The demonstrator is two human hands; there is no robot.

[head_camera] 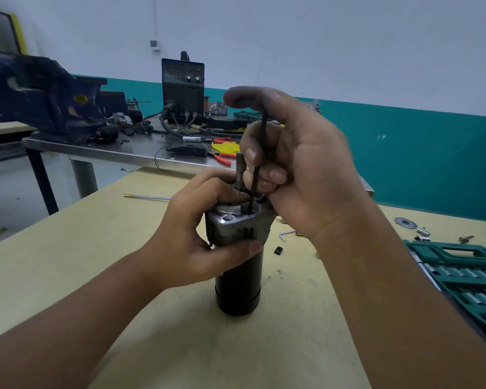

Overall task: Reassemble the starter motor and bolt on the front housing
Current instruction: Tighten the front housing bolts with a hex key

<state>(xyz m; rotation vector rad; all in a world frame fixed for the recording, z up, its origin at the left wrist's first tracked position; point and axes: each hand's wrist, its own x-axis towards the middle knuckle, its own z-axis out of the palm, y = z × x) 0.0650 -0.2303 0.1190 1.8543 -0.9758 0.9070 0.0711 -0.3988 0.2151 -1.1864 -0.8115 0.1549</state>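
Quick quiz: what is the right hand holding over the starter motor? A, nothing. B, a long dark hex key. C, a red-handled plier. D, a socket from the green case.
B: the right hand grips a long dark hex key, its tip down in the front housing.

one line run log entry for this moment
step: bolting front housing | left hand: grips starter motor upright on table | right hand: holds hex key in housing hole
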